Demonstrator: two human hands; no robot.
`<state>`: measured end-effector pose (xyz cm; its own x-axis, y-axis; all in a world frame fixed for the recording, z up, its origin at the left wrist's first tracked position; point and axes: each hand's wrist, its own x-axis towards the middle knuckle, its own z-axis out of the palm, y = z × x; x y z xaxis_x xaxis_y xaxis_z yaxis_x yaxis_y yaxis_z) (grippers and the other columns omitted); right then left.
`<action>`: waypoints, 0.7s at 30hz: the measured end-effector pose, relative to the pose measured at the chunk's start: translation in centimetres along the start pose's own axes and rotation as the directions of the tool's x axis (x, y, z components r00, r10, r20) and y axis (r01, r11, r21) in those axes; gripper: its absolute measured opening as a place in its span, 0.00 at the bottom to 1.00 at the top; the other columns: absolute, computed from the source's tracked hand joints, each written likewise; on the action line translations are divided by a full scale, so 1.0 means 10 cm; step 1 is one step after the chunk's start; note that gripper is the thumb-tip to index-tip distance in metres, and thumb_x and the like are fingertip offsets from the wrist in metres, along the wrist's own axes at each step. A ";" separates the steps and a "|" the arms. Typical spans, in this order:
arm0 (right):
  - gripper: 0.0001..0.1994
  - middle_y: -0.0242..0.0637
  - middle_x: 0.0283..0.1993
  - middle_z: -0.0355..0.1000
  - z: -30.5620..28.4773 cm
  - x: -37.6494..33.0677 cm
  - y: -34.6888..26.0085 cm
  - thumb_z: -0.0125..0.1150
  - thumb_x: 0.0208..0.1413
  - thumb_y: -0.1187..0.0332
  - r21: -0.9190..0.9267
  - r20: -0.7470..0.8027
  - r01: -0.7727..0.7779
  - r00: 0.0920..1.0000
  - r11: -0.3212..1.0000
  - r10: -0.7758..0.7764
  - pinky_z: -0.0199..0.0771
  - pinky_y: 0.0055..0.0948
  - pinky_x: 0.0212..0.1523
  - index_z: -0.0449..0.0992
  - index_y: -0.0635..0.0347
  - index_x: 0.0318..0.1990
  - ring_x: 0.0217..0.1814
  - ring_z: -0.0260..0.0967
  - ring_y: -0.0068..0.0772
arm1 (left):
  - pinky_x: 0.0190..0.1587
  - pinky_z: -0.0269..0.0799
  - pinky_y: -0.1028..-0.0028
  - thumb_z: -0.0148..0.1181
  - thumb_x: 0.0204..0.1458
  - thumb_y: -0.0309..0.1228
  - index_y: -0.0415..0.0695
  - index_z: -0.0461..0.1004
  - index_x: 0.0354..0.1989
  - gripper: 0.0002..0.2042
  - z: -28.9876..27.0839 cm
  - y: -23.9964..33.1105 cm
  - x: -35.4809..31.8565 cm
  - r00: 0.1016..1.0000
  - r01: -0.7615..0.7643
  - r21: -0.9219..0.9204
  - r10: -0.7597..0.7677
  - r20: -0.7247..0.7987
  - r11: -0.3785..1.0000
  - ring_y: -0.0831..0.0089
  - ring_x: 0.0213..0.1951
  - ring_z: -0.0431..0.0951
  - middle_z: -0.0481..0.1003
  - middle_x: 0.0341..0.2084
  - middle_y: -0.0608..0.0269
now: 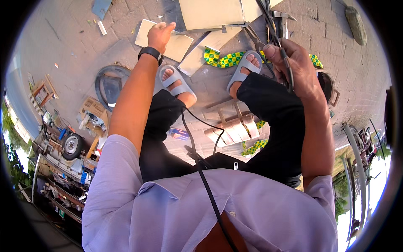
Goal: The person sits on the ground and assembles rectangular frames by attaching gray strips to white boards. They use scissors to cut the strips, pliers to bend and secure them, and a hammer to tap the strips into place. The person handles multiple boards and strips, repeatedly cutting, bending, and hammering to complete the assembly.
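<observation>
My left hand (160, 37), with a black watch (151, 53) on its wrist, is over a tan flat board (178, 47) on the ground. Its thumb sticks out to the right; the other fingers are mostly hidden, so I cannot tell whether it grips the board. My right hand (294, 63) is closed around a long dark metal tool (289, 73) that looks like shears, with a looped handle and its far end pointing away from me. Just left of it are open-jawed pincers (253, 35), and a hammer (284, 19) is beyond. A larger tan sheet (212, 14) lies ahead.
A yellow-green patterned strip (231, 59) runs past my sandals (245, 69). A low wooden stool-like piece (235, 128) is between my legs. Left are a black round pan (110, 82), a wheel (72, 146) and a cluttered rack. A stone (356, 26) lies far right.
</observation>
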<state>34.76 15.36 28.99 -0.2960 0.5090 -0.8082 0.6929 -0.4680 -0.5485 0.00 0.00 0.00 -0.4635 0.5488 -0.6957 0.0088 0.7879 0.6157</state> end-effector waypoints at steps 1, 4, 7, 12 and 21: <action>0.28 0.25 0.18 0.64 -0.07 0.09 -0.04 0.72 0.55 0.40 0.062 -0.029 0.104 0.994 0.993 -0.102 0.61 0.21 0.20 0.76 0.60 0.31 0.18 0.62 0.17 | 0.49 0.75 0.72 0.73 0.52 0.41 0.28 0.75 0.58 0.31 0.17 -0.09 0.12 0.999 0.016 -0.043 -0.014 0.036 0.999 0.69 0.48 0.80 0.81 0.49 0.49; 0.30 0.22 0.19 0.59 -0.23 0.37 -0.01 0.65 0.58 0.35 -0.098 -0.099 0.311 0.942 0.945 -0.320 0.57 0.21 0.22 0.76 0.59 0.33 0.20 0.58 0.14 | 0.51 0.75 0.70 0.75 0.49 0.40 0.26 0.76 0.55 0.31 0.49 -0.13 0.51 0.999 -0.037 -0.112 0.038 0.004 0.993 0.67 0.49 0.81 0.81 0.49 0.48; 0.32 0.22 0.22 0.58 -0.37 0.40 0.03 0.58 0.61 0.33 -0.157 -0.154 0.403 0.892 0.902 -0.425 0.55 0.19 0.23 0.74 0.60 0.41 0.21 0.57 0.15 | 0.44 0.73 0.70 0.74 0.50 0.38 0.29 0.78 0.48 0.24 0.71 -0.05 0.55 0.999 -0.016 -0.081 0.019 0.037 0.997 0.71 0.41 0.79 0.81 0.40 0.56; 0.35 0.23 0.23 0.57 -0.60 0.23 0.22 0.52 0.65 0.32 -0.212 -0.072 0.521 0.835 0.827 -0.545 0.56 0.16 0.21 0.71 0.62 0.48 0.21 0.56 0.13 | 0.36 0.72 0.72 0.72 0.54 0.34 0.38 0.78 0.46 0.16 0.77 -0.08 0.54 0.983 0.119 -0.360 -0.059 0.174 0.925 0.71 0.37 0.80 0.82 0.39 0.58; 0.31 0.25 0.22 0.59 -0.62 -0.20 0.38 0.53 0.65 0.34 -0.307 -0.019 0.646 0.730 0.699 -0.683 0.58 0.19 0.23 0.74 0.60 0.41 0.21 0.58 0.15 | 0.55 0.78 0.63 0.73 0.56 0.34 0.34 0.77 0.54 0.22 0.84 0.09 0.16 0.883 0.114 -0.635 0.215 0.417 0.764 0.63 0.50 0.82 0.82 0.48 0.53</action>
<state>42.04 17.05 29.90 -0.6767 0.7053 -0.2111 0.4951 0.2238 -0.8395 6.71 3.93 -3.65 -0.0379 0.7707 -0.6361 -0.6090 0.4869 0.6262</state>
